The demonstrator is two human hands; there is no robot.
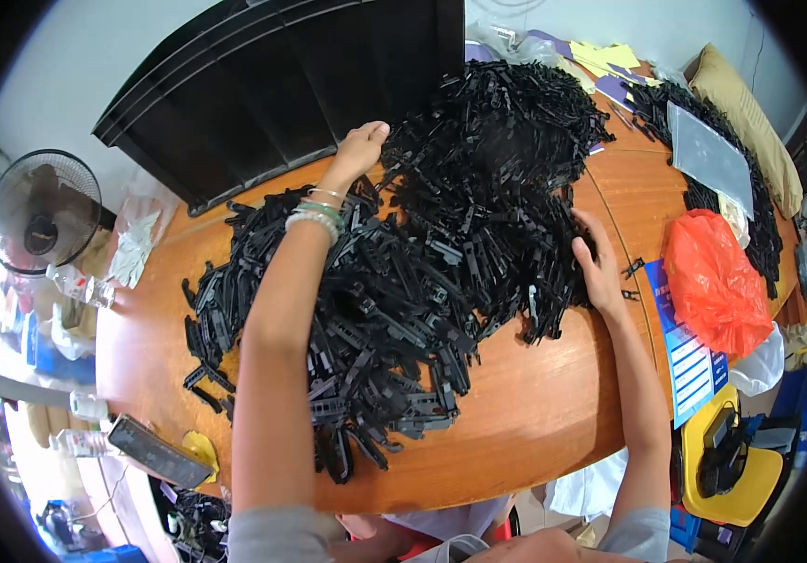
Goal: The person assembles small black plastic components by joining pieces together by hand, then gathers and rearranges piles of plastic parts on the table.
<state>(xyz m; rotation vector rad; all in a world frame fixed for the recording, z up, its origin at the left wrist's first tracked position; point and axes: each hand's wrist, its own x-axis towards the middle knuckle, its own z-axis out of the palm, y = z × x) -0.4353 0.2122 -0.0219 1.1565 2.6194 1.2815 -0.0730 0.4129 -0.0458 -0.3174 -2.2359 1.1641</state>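
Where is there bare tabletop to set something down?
The front of the wooden table, between the near pile of black plastic parts and the right forearm. Another patch: the left edge, between that pile and the clear bottle. Crowded: middle and back, under the larger black heap; right side, around the red plastic bag.

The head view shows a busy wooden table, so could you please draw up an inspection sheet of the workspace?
Surface: brown wooden table, partly covered, glossy where bare.
Parts: black plastic parts in large, merging heaps.
Clutter: red plastic bag and blue printed sheet at the right.
Hands: left hand near the black crate, contact unclear; right hand at the heaps' right edge, thumb and fingers apart.
Cables: cannot tell; outer details are too small.
Surroundings: fan at left, yellow chair at lower right.
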